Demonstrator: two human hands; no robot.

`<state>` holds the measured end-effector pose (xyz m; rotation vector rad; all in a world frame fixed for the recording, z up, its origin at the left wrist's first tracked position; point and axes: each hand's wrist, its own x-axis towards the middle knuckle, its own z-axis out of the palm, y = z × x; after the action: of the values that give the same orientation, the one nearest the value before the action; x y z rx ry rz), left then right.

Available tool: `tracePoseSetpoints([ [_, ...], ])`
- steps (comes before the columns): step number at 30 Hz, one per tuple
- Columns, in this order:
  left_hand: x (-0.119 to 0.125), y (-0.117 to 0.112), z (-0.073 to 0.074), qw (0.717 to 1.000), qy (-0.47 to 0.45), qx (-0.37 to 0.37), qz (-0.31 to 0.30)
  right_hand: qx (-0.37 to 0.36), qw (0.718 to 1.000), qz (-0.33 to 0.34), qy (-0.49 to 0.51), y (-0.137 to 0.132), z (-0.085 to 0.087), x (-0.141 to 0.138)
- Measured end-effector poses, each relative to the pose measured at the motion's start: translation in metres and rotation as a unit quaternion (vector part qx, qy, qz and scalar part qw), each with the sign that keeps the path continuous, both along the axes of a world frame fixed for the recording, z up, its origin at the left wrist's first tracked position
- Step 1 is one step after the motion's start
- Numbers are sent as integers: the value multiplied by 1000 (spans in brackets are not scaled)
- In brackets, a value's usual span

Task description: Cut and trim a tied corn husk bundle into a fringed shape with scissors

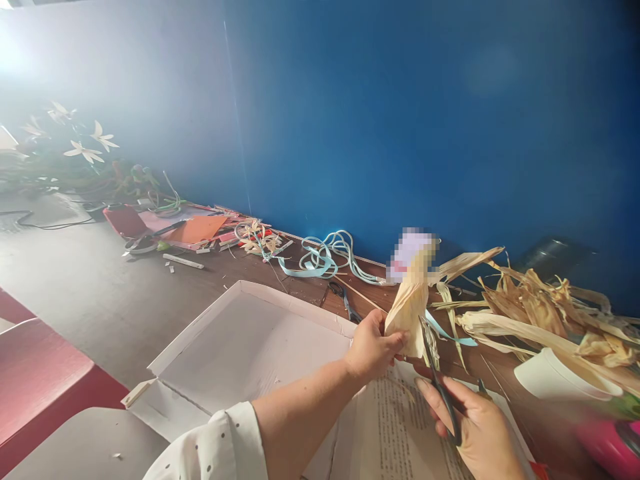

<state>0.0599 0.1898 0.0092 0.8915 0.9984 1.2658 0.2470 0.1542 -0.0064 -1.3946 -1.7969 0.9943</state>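
Observation:
A pale, dry corn husk point(407, 313) stands upright in my left hand point(373, 343), its lower edge pinched between thumb and fingers. My right hand point(470, 413) grips dark-handled scissors point(440, 387), with fingers through the handles. The scissor blades point up and lie against the husk's right edge, where a narrow strip hangs down. Whether the blades are apart cannot be made out. Under both hands lies a printed sheet point(390, 427), beside an open white cardboard box lid point(250, 327).
A heap of dry husks point(540, 300) and a white paper cup point(565, 373) sit at the right. Behind the lid are a second pair of scissors point(345, 300) and looped light-blue ribbon point(320, 260). Orange paper point(197, 230) and husk flowers point(85, 150) stand farther left, along a blue partition point(400, 120).

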Motion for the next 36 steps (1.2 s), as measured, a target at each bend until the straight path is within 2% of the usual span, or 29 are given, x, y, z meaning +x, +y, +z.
tracePoseSetpoints([
  [4,-5,2,0,999,16,0,-31,-8,1000,-9,-5,-1,2,-1],
  [8,-11,4,5,998,-28,-6,-47,-22,1000,-9,-9,-2,5,-1],
  [17,-16,7,10,998,-57,-14,4,-38,999,25,13,-1,5,2],
  [23,-14,8,12,998,-54,-32,-11,-43,998,32,20,-2,7,1],
  [29,-12,5,11,999,-40,-20,-28,-44,999,4,0,-1,-1,5],
  [36,-12,5,10,998,-48,-21,-28,-83,996,16,-4,1,-8,10],
])
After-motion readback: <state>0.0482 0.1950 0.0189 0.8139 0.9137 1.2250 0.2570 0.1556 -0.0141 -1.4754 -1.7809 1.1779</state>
